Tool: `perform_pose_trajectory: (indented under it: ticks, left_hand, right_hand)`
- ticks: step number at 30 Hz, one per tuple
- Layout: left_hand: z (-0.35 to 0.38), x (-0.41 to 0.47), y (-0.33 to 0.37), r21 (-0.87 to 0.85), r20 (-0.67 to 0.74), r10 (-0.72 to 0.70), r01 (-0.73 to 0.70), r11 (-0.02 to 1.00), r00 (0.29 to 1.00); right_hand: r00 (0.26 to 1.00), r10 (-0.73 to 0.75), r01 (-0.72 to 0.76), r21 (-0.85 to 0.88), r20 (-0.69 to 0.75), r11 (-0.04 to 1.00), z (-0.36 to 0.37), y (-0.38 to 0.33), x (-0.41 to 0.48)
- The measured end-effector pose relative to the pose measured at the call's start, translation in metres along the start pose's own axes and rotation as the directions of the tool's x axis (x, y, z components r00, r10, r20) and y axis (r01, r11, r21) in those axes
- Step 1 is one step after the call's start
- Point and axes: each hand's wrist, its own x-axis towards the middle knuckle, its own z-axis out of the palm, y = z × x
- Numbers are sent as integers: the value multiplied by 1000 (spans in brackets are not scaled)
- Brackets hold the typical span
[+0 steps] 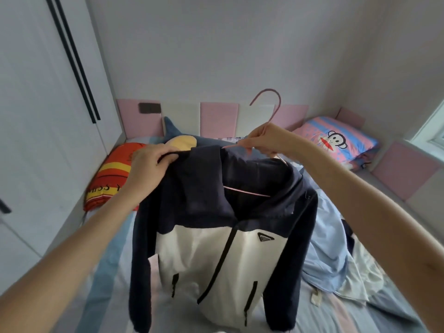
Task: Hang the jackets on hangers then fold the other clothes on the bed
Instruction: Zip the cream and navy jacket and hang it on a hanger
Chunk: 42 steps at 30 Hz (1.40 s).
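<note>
While I hold the navy-and-white zip-up hooded jacket [228, 248] up over the striped bed sheet [105, 280], only one shoulder looks seated on the thin pink wire hanger [275, 109].

My right hand [266, 141] pinches the hanger just below its hook, fingers curled tight on the wire. My left hand [150, 164] grips a bunch of the navy hood/shoulder fabric, fingers closed round it. Between my two hands the hanger's near arm shows bare, so that side is likely not inside the jacket yet. A second pink bar is visible inside the collar.

Risks, as I judge them:
- If my left hand lets go now, the jacket's weight likely drags it down the seated side and off the hanger.
- The wire is thin and held by a pinch only, so it could twist in my fingers as I tug the cloth.
- The hood is bunched; it could get trapped under the hanger arm and leave the jacket hanging lopsided.
- The hem hangs low. Whether it touches the bed I cannot tell.

The light blue garment [329, 248] and the white crumpled cloth [355, 282] lie unfolded on the bed to my right.
</note>
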Motion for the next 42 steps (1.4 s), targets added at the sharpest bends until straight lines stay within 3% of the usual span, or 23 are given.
perform_pose_trajectory:
  ticks: [2, 4, 7, 9, 12, 15, 20, 23, 26, 28, 30, 33, 35, 38, 42]
  left_hand:
    - [-6, 2, -7, -10, 50, -151, 152, 988, 987]
    - [-22, 3, -15, -32, -1, -224, 223, 974, 975]
    - [-49, 1, -25, 57, -57, -162, 165, 985, 985]
    - [-58, -3, -31, 59, -14, -176, 176, 983, 984]
    - [-66, -5, -39, 21, 4, -223, 223, 975, 975]
    - [-81, -1, -44, -31, 4, -265, 265, 964, 964]
    - [-129, 13, -58, -105, 154, -490, 507, 855, 858]
    - [-150, 1, -75, -116, 307, -476, 529, 840, 824]
    - [-184, -8, -99, -103, 265, -434, 473, 875, 861]
    - [-201, -12, -110, 27, 142, -450, 451, 892, 882]
    - [-222, -20, -123, 118, 8, -478, 474, 873, 878]
    - [-241, -30, -143, 131, -51, -502, 504, 854, 863]
    - [-251, -33, -151, 183, -174, -483, 510, 840, 858]
    - [-265, -30, -150, 226, -229, -386, 434, 872, 894]
    - [-274, -15, -139, 21, -70, -424, 427, 904, 903]
  right_hand:
    - [988, 83, -97, -111, -127, 989, 13, 2, 13]
    - [965, 111, -147, -140, -236, 979, 28, 0, 26]
    - [977, 167, -161, 55, -133, 985, 35, -26, 36]
    - [998, 63, -61, 56, -27, 997, 34, -49, 37]
    - [990, -142, 143, -72, 18, 987, 37, -80, 41]
    - [968, -235, 246, -153, 88, 957, 49, -111, 53]
    - [935, -348, 342, -84, -67, 936, 65, -162, 87]
    - [928, -360, 357, -44, -97, 933, 78, -183, 106]
    - [924, -382, 383, 35, -18, 923, 101, -205, 128]
    - [915, -403, 402, 61, 10, 914, 118, -217, 137]
    - [900, -434, 431, 69, 35, 899, 139, -233, 149]
    - [886, -461, 458, 63, 50, 887, 162, -255, 163]
    - [875, -477, 468, 102, 82, 878, 172, -270, 170]
    - [806, -534, 480, 245, 256, 842, 187, -292, 180]
    - [565, -710, 562, 435, 421, 704, 216, -323, 184]
